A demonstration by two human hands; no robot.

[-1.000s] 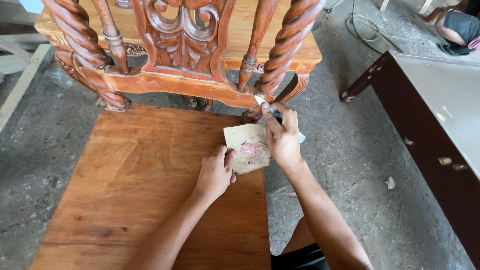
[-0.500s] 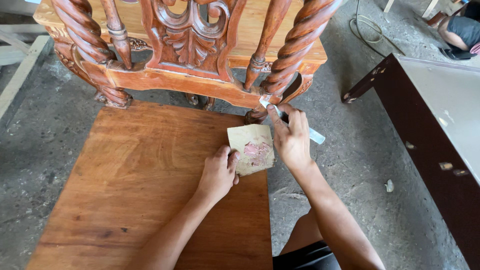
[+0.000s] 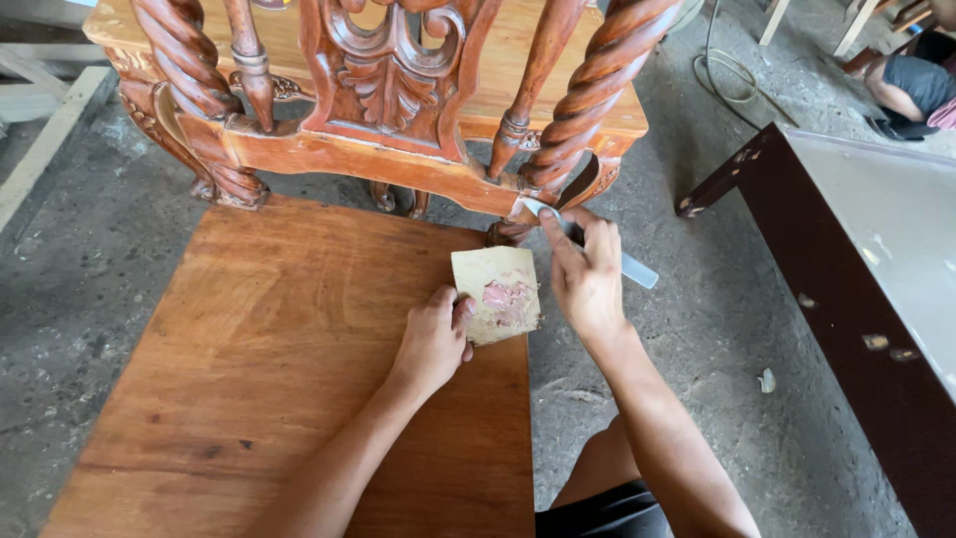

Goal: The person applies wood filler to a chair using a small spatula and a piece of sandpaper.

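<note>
My left hand (image 3: 434, 339) holds a small square board (image 3: 497, 293) with a smear of reddish putty on it, resting on the wooden chair seat (image 3: 269, 369). My right hand (image 3: 586, 271) grips a thin metal putty knife (image 3: 637, 271). Its blade tip presses against the chair's lower back rail (image 3: 398, 169), at the base of the right twisted post (image 3: 597, 90).
The carved chair back (image 3: 388, 70) stands ahead between two twisted posts. A dark table (image 3: 876, 269) runs along the right. Another person's legs (image 3: 911, 85) show at the top right. A hose (image 3: 732, 75) lies on the concrete floor (image 3: 70, 239).
The view has shifted slightly. My right hand with the knife stays at the base of the right post, and my left hand keeps holding the putty board.
</note>
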